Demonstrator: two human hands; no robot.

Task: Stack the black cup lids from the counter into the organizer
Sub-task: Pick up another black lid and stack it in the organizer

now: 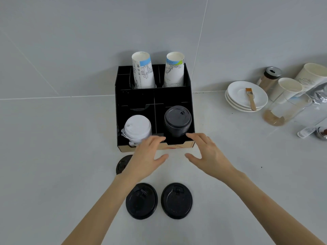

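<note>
A black organizer (154, 96) stands against the wall. Its front right compartment holds a stack of black lids (177, 122); the front left one holds a stack of white lids (138, 129). On the counter lie two black lids side by side, one on the left (141, 200) and one on the right (176, 200). A third black lid (122, 164) is partly hidden under my left wrist. My left hand (146, 156) and my right hand (207, 154) hover open just in front of the organizer, empty, fingers spread.
Two stacks of paper cups (143, 71) stand in the organizer's back row. To the right are stacked white saucers (247, 96) with a brush, paper cups (286, 89), a shaker jar (269, 76), a glass (281, 112) and a foil bag.
</note>
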